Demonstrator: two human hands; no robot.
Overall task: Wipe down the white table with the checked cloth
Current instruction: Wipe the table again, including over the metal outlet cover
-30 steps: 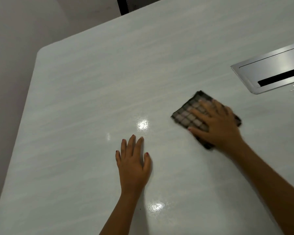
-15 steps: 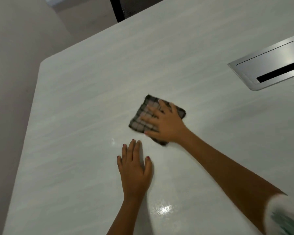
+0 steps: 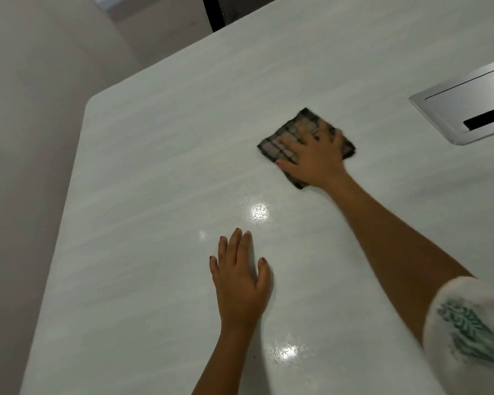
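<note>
- The right hand (image 3: pixel 315 159) presses cloth (image 3: pixel 283 136), grip spread, upper right; left hand (image 3: pixel 240 280) flat on worktop (image 3: pixel 143 201)
- Wet sheen mid-frame; upper left likely unwiped; roughly midway, I'd say

Left hand (image 3: pixel 240 283): bare; nails (image 3: pixel 262 260) painted dark red.
Right hand (image 3: pixel 314 158): bare; thumbnail (image 3: pixel 279 163) red, other nails blurred.
Left forearm (image 3: pixel 226 352): bare.
Right forearm (image 3: pixel 382 238): bare below the sleeve.
Sleeve (image 3: pixel 468 323): right arm; white fabric; dark green print, possibly leaves.
</note>
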